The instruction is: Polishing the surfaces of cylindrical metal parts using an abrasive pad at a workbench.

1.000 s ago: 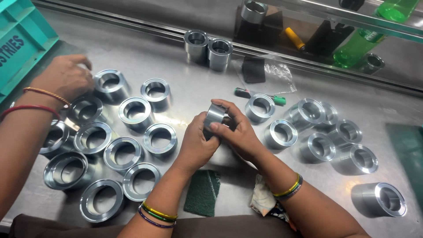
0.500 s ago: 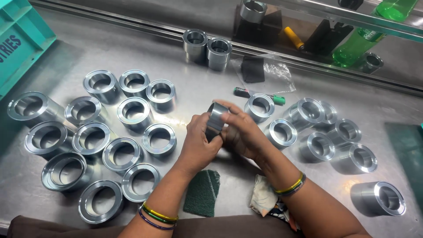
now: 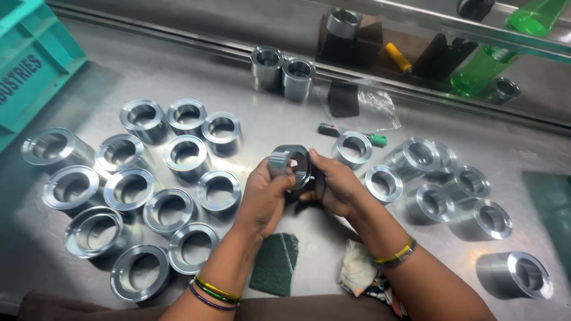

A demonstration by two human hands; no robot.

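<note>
A green pad (image 3: pixel 275 263) lies nearest, at 6 o'clock from the hands, with a crumpled rag (image 3: pixel 357 272) just to its right under the right forearm. Above them the left hand (image 3: pixel 264 196) and right hand (image 3: pixel 336 185) meet over the table (image 3: pixel 285 113), both closed around one metal ring (image 3: pixel 291 165), held tilted with its bore facing up toward the camera. From 7 to 10 o'clock of the hands stands a cluster of rings (image 3: pixel 128 190), bores up. From 2 to 4 o'clock lie more rings (image 3: pixel 443 190), several on their sides. A green marker (image 3: pixel 351 134) lies at 1 o'clock. Farther, at 12, two rings (image 3: pixel 282 70) stand touching. A teal crate (image 3: pixel 30 65) sits at 10 o'clock, a green bottle (image 3: pixel 505 44) at 2.
</note>
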